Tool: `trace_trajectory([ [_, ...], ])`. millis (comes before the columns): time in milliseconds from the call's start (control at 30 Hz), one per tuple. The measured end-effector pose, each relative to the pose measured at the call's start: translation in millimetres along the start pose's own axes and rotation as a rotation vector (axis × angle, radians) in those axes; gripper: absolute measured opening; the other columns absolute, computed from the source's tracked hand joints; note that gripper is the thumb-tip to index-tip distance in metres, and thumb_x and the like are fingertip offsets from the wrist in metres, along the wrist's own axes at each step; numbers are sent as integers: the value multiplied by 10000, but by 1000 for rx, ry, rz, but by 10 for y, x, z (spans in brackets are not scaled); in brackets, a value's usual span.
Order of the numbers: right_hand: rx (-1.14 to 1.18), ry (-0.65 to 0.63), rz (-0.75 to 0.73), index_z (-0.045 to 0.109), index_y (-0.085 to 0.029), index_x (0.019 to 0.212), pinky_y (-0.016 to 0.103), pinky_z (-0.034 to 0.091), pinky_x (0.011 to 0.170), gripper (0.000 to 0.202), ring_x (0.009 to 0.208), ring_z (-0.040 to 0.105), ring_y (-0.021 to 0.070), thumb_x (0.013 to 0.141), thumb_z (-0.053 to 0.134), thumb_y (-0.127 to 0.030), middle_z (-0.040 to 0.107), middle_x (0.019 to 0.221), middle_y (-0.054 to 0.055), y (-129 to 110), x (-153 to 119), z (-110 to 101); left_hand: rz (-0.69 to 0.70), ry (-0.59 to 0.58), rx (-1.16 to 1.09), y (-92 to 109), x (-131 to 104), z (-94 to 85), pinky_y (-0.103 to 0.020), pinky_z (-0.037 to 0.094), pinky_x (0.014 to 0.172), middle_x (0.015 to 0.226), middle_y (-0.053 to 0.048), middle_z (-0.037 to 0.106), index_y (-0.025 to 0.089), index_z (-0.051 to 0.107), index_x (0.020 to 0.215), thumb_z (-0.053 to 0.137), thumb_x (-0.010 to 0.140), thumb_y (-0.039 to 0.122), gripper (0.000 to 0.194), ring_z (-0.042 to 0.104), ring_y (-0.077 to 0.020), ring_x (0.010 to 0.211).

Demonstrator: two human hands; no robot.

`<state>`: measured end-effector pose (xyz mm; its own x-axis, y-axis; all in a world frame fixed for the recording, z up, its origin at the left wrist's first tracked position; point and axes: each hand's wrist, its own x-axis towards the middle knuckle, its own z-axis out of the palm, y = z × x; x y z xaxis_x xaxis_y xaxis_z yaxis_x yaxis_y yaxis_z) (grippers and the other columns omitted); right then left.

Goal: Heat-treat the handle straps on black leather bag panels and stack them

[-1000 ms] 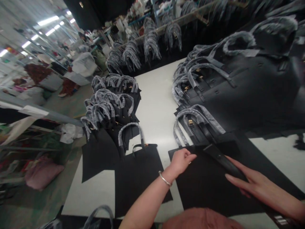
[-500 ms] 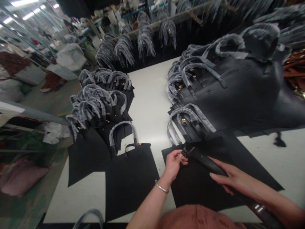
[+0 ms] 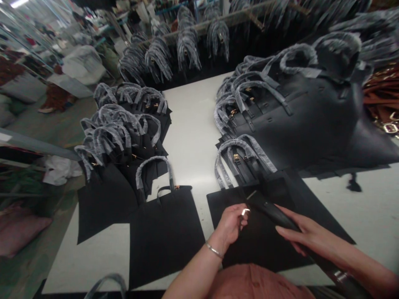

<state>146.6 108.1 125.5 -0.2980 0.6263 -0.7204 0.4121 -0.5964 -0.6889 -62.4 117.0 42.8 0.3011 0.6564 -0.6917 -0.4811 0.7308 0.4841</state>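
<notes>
1 white table (image 3: 193, 137), supporting the black leather goods. 1 large right-hand heap (image 3: 321, 120) of black bag pieces, film-wrapped handles arching along its inner edge. 1 left-hand heap (image 3: 107, 178), similarly wrapped, spreading across the far left. 1 near right panel (image 3: 262, 249), black, lying flat below both hands. 1 near left panel (image 3: 165, 236), black, lying across a strip of bare tabletop from it, gold-tone hardware showing at its top edge. 1 black tool (image 3: 279, 218), long and silver-banded, slanting over the near right panel, its tip pointing toward the left fingers. 1 right hand (image 3: 305, 232), gripping the tool, thumb and fingers closing around its body. 1 left hand (image 3: 232, 223), fingers curling narrowly and pinching the smallest item. 1 black tassel (image 3: 354, 182), resting at right. 1 silver bracelet (image 3: 214, 250), encircling the left wrist. 1 shiny metal fitting (image 3: 245, 211), sitting at the left fingertips, near the tool tip.
</notes>
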Motion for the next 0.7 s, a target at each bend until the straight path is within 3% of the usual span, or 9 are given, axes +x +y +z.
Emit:
trace_trajectory([
  [133,-5,9,32,170,-142,1520,226,346,436,914,449,469,122,817,568,-571,489,528,-62,120,-97,-20,91,-51,41,-29,-17,50,-194,340,529,609,23,497,108,590,648,779,609,238,232,437,-49,528],
  [300,-24,43,82,194,-142,1515,232,330,449,921,457,450,121,804,565,-596,490,559,-53,141,-178,-43,33,-54,53,-86,-14,118,-210,352,541,597,8,539,104,597,641,812,569,285,290,465,-64,526],
  [500,23,31,139,226,-191,1508,225,337,432,941,467,430,118,756,599,-615,454,589,-57,121,-292,-28,240,149,108,-233,73,144,-210,395,548,589,12,583,114,613,716,824,541,271,317,520,-82,529],
  [700,40,-10,97,195,-192,1517,214,323,422,908,450,417,103,793,597,-565,452,571,-66,145,-217,3,347,197,307,-271,92,85,-226,452,548,626,-15,634,110,676,777,773,622,273,245,578,-113,552],
])
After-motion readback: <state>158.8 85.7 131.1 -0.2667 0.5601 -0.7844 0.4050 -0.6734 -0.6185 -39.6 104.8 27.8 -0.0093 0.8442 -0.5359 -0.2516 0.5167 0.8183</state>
